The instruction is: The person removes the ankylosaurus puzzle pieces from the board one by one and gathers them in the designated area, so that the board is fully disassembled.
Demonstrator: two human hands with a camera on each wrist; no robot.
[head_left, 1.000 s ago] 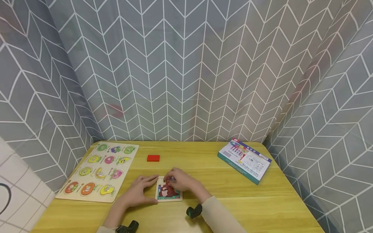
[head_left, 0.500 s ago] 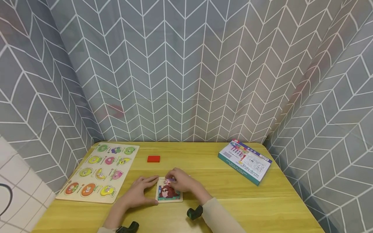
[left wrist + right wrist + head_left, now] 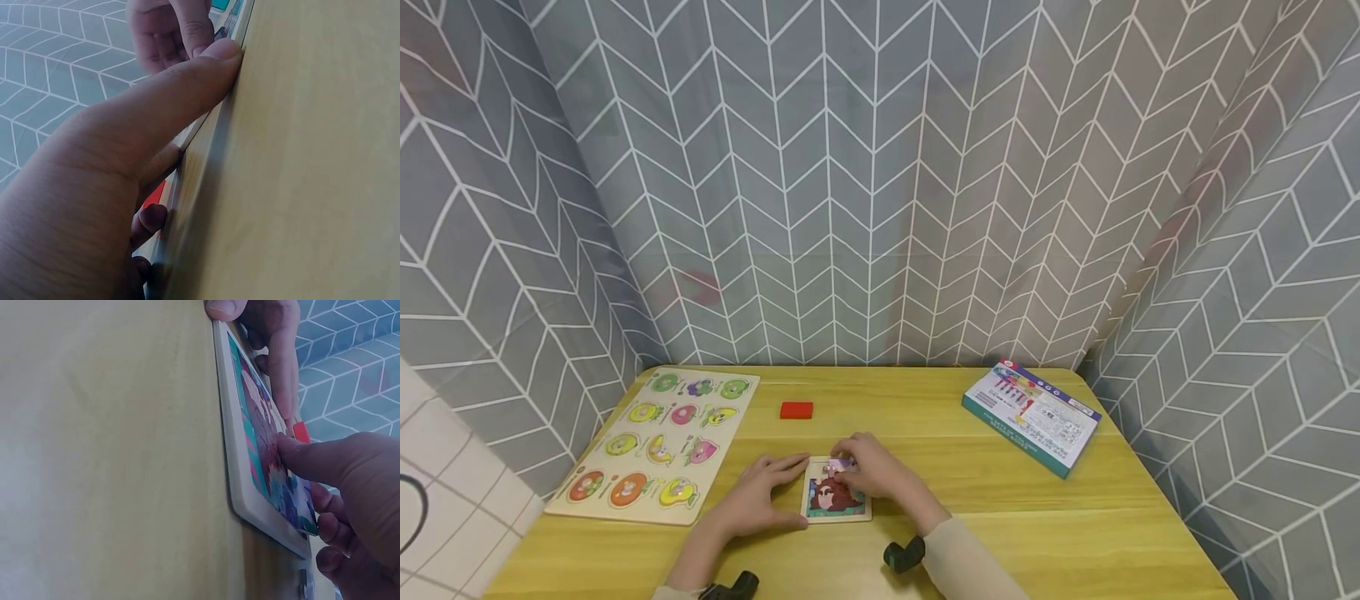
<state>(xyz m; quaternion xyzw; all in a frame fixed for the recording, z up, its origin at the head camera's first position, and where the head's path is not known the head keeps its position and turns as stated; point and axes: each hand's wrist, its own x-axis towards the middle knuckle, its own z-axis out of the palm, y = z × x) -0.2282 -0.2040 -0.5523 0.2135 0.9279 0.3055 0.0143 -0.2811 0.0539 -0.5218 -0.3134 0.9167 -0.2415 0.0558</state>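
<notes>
A small square jigsaw puzzle in a pale wooden frame [image 3: 838,521] lies between both hands, its picture showing a red-brown animal [image 3: 826,497] on green. My left hand [image 3: 752,502] spans the frame's left side with extended fingers; the thumb touches the near left corner and the index finger the far left one. Over the puzzle's far right part, my right hand [image 3: 877,472] pinches a purple-blue puzzle piece [image 3: 303,499]. In the right wrist view the thumb lies on top and the fingertips are at its outer edge. That hand hides part of the picture.
A red block [image 3: 796,410] lies behind the puzzle. A wooden fruit puzzle board [image 3: 718,442] lies at the left, and a flat teal-and-white box [image 3: 1033,417] at the back right. Patterned grey curtains [image 3: 880,208] surround the table [image 3: 1075,533].
My right hand's fingers have shifted slightly right over the puzzle, and a pinkish patch of the picture beside them has come into sight. My left hand has stayed on the frame.
</notes>
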